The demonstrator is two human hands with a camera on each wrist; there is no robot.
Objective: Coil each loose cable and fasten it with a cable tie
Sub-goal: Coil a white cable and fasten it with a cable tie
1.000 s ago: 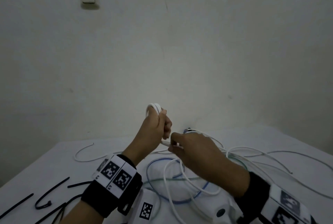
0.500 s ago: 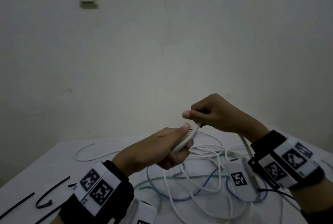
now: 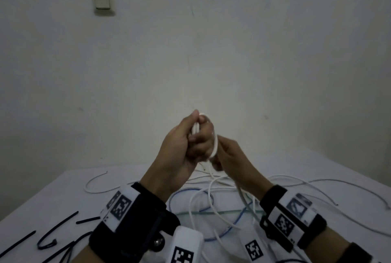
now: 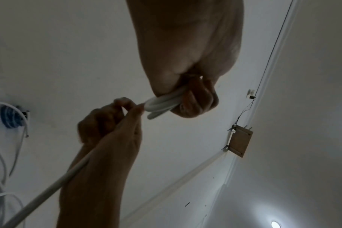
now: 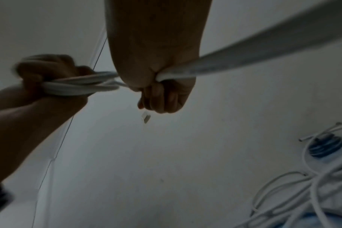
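Observation:
A thick white cable [image 3: 215, 142] is wound in loops round the fingers of my left hand [image 3: 190, 138], which is raised above the table and grips the loops [image 4: 162, 103]. Just to its right and lower, my right hand [image 3: 230, 157] grips the free run of the same cable [image 5: 185, 72], which trails down to the table. In the right wrist view the loops [image 5: 74, 88] show round the left hand. Black cable ties [image 3: 57, 231] lie on the table at the near left.
A tangle of thin white cables [image 3: 296, 180] and a blue cable [image 3: 182, 193] lies on the white table [image 3: 53, 199] beneath my hands. A coiled blue bundle [image 5: 326, 146] sits near the wall. A wall switch [image 3: 102, 1] is high up at the left.
My left hand has risen and turned upright with the cable loops. My right hand has dropped from above and now sits just right of the left, bringing the cable round it.

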